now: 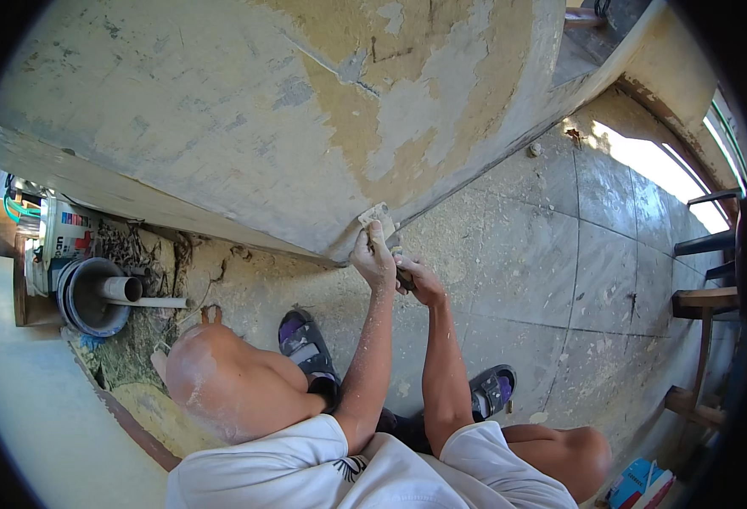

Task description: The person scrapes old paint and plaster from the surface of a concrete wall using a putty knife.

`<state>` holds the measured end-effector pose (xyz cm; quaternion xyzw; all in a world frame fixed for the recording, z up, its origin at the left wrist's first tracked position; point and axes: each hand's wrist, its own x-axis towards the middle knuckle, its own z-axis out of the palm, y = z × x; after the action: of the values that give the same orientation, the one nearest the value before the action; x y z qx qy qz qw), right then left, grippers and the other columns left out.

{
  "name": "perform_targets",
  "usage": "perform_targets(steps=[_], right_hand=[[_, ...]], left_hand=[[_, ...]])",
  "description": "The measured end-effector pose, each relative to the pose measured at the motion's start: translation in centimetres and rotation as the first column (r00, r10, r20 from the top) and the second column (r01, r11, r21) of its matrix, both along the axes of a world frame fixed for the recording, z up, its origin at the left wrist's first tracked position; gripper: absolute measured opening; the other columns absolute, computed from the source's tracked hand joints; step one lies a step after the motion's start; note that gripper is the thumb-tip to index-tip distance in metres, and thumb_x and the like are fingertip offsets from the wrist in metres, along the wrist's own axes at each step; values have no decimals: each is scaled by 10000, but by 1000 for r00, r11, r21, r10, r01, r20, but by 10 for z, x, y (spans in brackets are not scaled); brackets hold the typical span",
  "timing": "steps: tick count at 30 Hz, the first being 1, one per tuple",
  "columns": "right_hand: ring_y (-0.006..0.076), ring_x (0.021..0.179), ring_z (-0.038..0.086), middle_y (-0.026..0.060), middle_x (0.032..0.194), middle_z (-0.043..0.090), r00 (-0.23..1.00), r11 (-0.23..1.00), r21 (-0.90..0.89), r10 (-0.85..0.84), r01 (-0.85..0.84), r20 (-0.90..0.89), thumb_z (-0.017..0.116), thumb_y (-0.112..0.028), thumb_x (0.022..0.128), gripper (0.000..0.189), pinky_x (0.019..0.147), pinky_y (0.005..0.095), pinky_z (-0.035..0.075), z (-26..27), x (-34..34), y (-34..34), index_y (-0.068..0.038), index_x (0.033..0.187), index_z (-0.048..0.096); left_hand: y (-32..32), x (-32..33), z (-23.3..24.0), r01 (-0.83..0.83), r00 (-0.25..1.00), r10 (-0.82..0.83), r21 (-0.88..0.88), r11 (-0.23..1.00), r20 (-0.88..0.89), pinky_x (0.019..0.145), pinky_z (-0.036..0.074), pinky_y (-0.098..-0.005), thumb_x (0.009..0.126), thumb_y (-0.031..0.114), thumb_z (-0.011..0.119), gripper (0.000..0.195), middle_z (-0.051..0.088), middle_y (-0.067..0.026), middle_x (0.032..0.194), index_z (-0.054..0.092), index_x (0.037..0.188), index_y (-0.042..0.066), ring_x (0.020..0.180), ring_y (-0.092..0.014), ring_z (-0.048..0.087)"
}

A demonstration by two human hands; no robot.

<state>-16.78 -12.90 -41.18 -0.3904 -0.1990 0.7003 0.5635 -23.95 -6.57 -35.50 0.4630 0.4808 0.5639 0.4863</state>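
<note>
My left hand grips a small, pale, flat scraper-like piece, its thumb pressed on the face. That piece is at the low corner of a wall with patchy, peeling paint. Close beside it, my right hand is closed around the dark handle of a hand tool. The tool's head is mostly hidden by the left hand, so I cannot tell whether the two pieces are joined. Pale dust coats the left hand and forearm.
On the left stand a grey bucket with pipe pieces in it and a white paint pail. Dust and flakes lie on the tiled floor. Wooden furniture legs line the right side; a blue box lies lower right.
</note>
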Motion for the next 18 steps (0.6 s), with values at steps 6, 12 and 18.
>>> perform_targets(steps=[6,12,18], right_hand=[[76,433,403,-12,526,474,997,997,-53,-46,49,55,622,-392,841,359,403,233,275,5,-7,5,-88,659,568],[69,422,377,-13,522,467,995,997,47,-57,53,88,620,-394,843,371,392,235,254,45,-2,12,-83,648,565],[64,419,359,-20,517,446,995,999,-43,11,-7,97,603,-384,858,375,383,241,241,60,5,7,-82,640,555]], left_hand=[[9,-6,-15,-50,993,60,98,994,-98,524,498,-287,925,240,522,341,664,-120,707,632,862,-76,582,-168,636],[12,-3,24,-24,995,39,164,986,-89,524,522,-277,934,231,495,341,667,-127,747,617,849,-76,578,-163,627],[4,2,50,-26,1000,26,19,999,4,498,534,-285,934,239,502,345,658,-134,743,605,870,-84,581,-169,628]])
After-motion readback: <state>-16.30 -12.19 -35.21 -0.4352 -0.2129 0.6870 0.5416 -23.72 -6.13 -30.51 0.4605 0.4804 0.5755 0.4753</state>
